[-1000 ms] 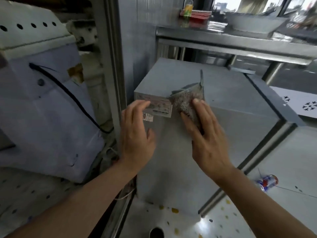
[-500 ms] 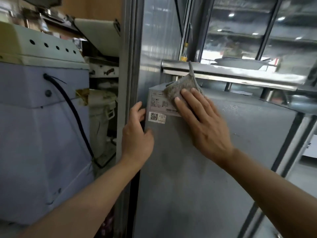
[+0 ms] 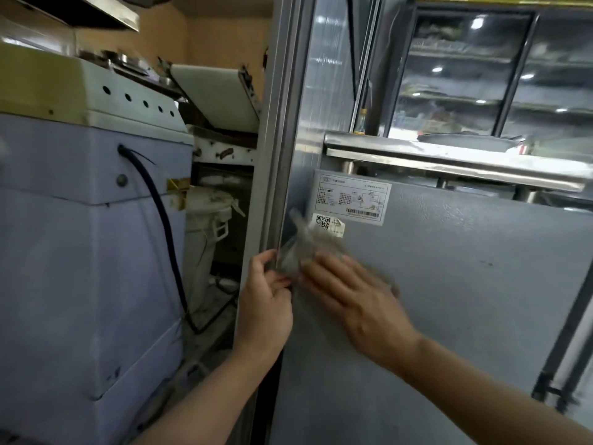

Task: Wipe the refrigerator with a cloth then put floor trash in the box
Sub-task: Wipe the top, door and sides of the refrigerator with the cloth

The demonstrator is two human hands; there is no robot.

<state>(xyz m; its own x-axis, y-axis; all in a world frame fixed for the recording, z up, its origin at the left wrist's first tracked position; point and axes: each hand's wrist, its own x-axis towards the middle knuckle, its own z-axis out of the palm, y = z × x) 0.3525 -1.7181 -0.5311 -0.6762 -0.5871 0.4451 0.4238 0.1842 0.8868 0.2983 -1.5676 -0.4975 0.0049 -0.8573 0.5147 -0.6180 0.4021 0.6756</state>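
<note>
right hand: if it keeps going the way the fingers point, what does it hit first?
The right hand points up-left along the refrigerator side, pressing the blurred cloth. Straight on, it would probably meet the left hand at the refrigerator's edge, or the metal post just behind; depth unclear.

The cloth [image 3: 300, 244] is motion-blurred against the refrigerator [image 3: 449, 300]; its edges and folds cannot be made out. The right hand [image 3: 349, 297] is blurred, its fingers smeared. The left hand [image 3: 264, 300] has its fingertips hidden at the refrigerator's edge. Print on the rating label [image 3: 351, 197] is too small to read. The refrigerator's base is cut off by the frame's lower edge.
</note>
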